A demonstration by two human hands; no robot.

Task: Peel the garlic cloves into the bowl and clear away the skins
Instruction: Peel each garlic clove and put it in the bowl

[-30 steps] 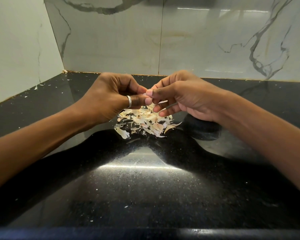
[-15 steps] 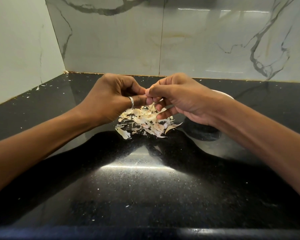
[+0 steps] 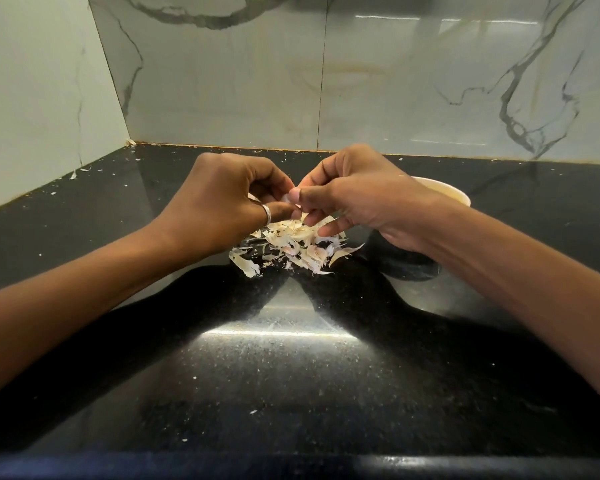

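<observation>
Left hand: left hand [image 3: 222, 206] is curled, with thumb and fingers pinching the garlic clove [image 3: 287, 198]; there is a ring [image 3: 266, 213] on the thumb.
Right hand: right hand [image 3: 364, 199] meets the left, thumb and forefinger nipping the same pale piece, likely working at its skin.
Clove: held up between both hands over the heap and mostly hidden by fingers. How much skin is left cannot be told.
Skins: skin pile [image 3: 291, 247] lies loose on the counter directly under the hands.
Bowl: bowl [image 3: 459, 195] sits to the right, behind the right wrist, with only part of its rim showing; contents not visible.
Stage: judged mid-peel, with the clear-up not begun.
Risk 1: a slick clove could pop from the pinch and land in the skins rather than the bowl, since the hands hang over the pile.
Risk 2: the right forearm is close to the bowl, so a careless swing could knock it.
Risk 3: the papery skins are light, and a quick sweep could scatter them.
Surface: black speckled counter [image 3: 278, 375], glossy, with a bright streak of glare and stray flecks [image 3: 73, 174] toward the left corner.
Room: a corner of pale marble-veined wall tiles [image 3: 395, 81].
</observation>
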